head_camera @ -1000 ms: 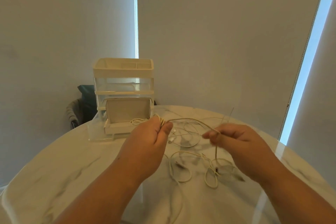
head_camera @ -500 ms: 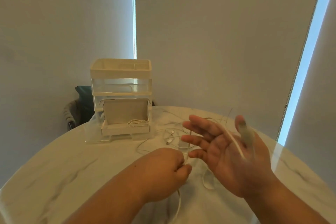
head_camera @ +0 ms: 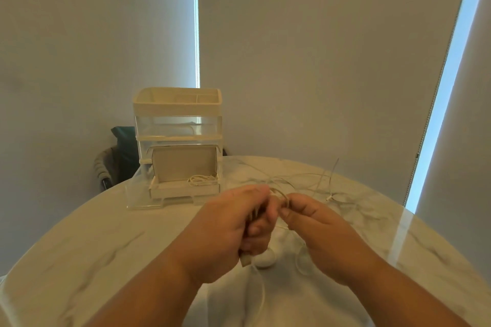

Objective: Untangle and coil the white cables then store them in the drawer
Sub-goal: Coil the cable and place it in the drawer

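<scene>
My left hand (head_camera: 228, 231) grips a bundle of white cable loops (head_camera: 279, 195) above the round marble table (head_camera: 79, 260). My right hand (head_camera: 316, 223) is close against it and pinches a strand of the same cable near the loops. More white cable (head_camera: 316, 180) trails loose over the table behind my hands, with a connector end (head_camera: 329, 197) to the right. A strand (head_camera: 261, 289) hangs down from my left hand. The bottom drawer (head_camera: 183, 190) of a clear organiser stands pulled out, and one coiled white cable (head_camera: 202, 180) lies in it.
The clear organiser (head_camera: 178, 125) with a cream top tray stands at the table's far left. A dark chair (head_camera: 117, 159) sits behind the table. Grey blinds fill the background, with bright window strips in the middle and at the right.
My right hand, spread wide half a second ago, has closed onto the cable. My left hand has risen to meet it. The loose cable on the table has shifted.
</scene>
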`<state>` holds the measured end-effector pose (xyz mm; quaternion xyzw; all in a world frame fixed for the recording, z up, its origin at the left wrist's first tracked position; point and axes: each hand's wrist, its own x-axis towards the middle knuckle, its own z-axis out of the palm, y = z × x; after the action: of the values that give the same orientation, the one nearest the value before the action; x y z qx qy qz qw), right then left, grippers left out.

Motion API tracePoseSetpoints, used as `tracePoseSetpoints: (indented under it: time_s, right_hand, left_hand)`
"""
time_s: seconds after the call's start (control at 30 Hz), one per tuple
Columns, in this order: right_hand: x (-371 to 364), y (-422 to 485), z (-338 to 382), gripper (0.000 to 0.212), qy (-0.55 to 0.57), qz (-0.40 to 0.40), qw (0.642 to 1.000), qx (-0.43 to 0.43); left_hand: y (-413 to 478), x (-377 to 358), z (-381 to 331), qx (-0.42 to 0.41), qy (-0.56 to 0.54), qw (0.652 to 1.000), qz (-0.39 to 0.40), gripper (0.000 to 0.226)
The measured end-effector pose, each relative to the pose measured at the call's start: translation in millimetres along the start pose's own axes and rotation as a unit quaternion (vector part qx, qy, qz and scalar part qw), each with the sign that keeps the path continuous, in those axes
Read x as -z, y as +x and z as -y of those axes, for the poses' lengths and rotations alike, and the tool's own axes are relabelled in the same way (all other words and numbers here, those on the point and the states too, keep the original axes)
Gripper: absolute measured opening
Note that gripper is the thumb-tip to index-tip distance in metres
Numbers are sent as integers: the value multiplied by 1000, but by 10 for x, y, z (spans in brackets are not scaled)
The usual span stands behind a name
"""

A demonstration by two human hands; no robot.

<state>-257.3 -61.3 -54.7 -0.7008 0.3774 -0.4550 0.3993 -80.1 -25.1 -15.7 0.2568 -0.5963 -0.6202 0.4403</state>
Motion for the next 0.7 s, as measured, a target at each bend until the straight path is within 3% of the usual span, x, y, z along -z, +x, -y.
tracePoseSetpoints:
  time_s: [0.17,0.47,0.7]
  right_hand:
    - [-53,16,-27,17,-33,-31,999,-4]
    - [-196,8,-23,28,-56,-24,998,-23]
    - [-256,16,-63,34,24,-34,999,-25]
  left_hand:
    - [27,22,15,9,-165,986,3,37]
    - [38,35,113,10,-183,983,30,26]
    - [37,58,82,-27,-249,962,104,31]
